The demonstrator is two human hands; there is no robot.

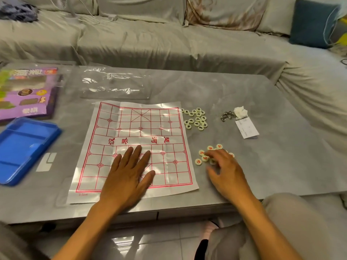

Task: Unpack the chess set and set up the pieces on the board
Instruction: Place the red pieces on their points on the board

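A paper Chinese chess board [135, 128] with red lines lies flat on the grey table. My left hand [129, 171] presses flat on its near half, fingers straight. To the board's right, a cluster of white discs with black characters [196, 119] sits near the far corner. Closer to me lies a group of discs with red characters [203, 155]. My right hand [225, 169] is over the red group with fingers curled down onto the pieces; whether it pinches one I cannot tell.
A blue plastic tray [24, 149] and the purple game box [26, 92] lie at the left. A clear plastic bag [114, 83] lies behind the board. Metal rings [227, 116], a crumpled tissue [241, 111] and a paper slip [247, 128] sit at the right. A covered sofa stands behind.
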